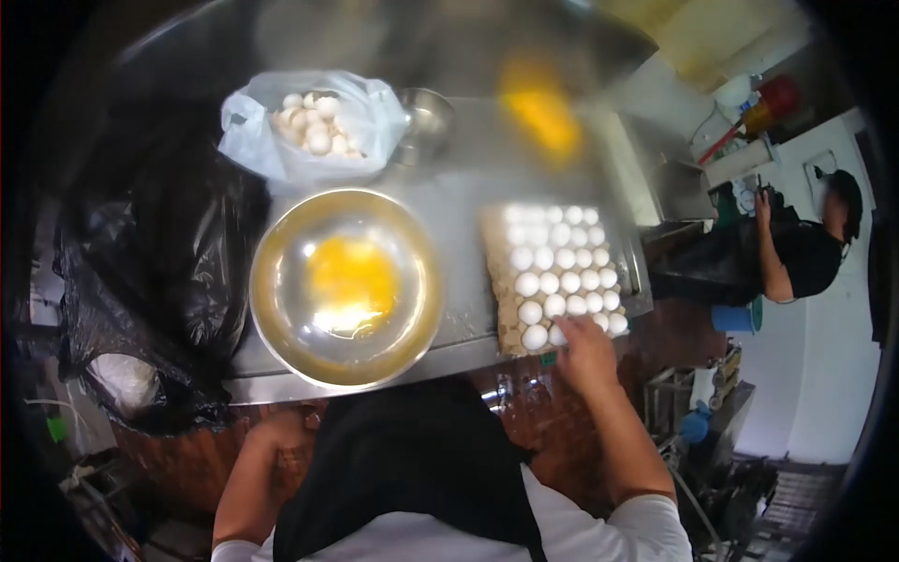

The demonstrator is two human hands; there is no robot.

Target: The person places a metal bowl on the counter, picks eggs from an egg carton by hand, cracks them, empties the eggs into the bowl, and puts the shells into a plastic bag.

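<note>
Sitting on the metal table (465,244), the tray (506,292) holds rows of white eggs (569,282), the right hand (588,354) at its near edge. Left of it stands a bowl (266,290) of yolks (351,272); the left hand (286,433) hangs beside the apron (403,459). From here, I can't tell whether either hand grips anything.

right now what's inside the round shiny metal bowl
The round shiny metal bowl holds a glossy yellow-orange pool, apparently egg, around its middle. The bowl's inner wall shows around it. The patch of bottom beneath the yellow is covered, so I can't see that.
</note>
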